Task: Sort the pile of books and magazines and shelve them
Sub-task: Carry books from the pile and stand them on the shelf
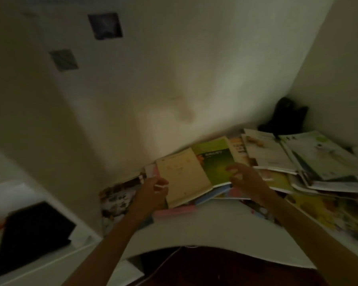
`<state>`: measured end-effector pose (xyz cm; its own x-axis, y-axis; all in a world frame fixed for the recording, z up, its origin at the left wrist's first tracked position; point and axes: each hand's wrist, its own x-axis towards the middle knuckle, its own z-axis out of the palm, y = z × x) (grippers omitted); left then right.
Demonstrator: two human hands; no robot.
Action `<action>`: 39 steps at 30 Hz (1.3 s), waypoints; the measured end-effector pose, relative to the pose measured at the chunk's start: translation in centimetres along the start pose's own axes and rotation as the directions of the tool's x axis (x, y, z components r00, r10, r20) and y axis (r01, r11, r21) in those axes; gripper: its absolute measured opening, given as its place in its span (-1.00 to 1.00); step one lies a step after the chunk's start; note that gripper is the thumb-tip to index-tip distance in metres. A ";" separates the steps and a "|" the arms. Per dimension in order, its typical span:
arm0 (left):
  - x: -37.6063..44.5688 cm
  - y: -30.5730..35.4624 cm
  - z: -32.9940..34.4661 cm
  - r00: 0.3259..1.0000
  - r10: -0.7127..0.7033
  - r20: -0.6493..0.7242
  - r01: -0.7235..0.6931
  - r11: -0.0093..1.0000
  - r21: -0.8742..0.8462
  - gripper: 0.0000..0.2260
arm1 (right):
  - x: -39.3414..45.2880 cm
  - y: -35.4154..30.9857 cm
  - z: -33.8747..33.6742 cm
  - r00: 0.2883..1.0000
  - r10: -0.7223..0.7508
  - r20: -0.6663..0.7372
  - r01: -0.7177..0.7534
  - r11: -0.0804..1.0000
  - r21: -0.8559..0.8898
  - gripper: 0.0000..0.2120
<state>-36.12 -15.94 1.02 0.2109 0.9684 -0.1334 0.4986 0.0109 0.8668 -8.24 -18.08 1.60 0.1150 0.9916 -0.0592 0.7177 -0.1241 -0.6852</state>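
- I see the white table (205, 228) running along the wall into the corner.
- The pile of books and magazines (281, 162) sprawls across its far side, toward the right corner.
- A cream book (182, 178) lies on the pile's left end, beside a green book (217, 162).
- My left hand (153, 190) pinches the cream book's left edge, fingers curled.
- My right hand (246, 180) rests on the green book, fingers loosely bent; blur hides any grip.

1. Your pile of books and magazines (273, 162) lies on the desk (205, 230) against the wall.
2. A bag (285, 116) sits behind it, in the right corner.
3. A low cabinet (50, 263) stands left.
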 end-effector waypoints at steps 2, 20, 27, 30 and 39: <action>2.5 -1.2 2.6 0.986 -0.163 0.024 0.165 0.984 -0.072 -0.94 | 1.4 3.5 -0.1 0.998 0.059 0.022 -0.059 0.998 -0.015 -0.74; 11.3 -6.7 7.9 0.659 -0.747 -0.083 0.602 0.591 -0.537 -0.87 | 12.7 1.3 10.7 0.828 0.485 0.282 -0.561 0.706 0.433 -0.66; 11.8 -7.5 7.9 0.650 -0.758 -0.062 0.639 0.588 -0.496 -0.86 | 14.1 1.2 11.8 0.826 0.476 0.302 -0.542 0.819 0.192 -0.69; 12.7 -6.6 8.4 0.730 -0.675 -0.107 0.567 0.687 -0.455 -0.86 | 13.2 2.2 10.2 0.886 0.430 0.174 -0.447 0.892 0.071 -0.70; 18.2 -2.3 14.1 0.832 -0.546 0.095 0.540 0.761 -0.360 -0.77 | 13.3 6.5 3.6 0.790 0.611 -0.053 -0.612 0.791 0.009 -0.54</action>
<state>-21.57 -1.86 -10.14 -0.0171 0.7765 -0.6299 0.1903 0.6209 0.7604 -4.52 -5.57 -6.30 0.5658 0.7051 -0.4275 0.4913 -0.7046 -0.5120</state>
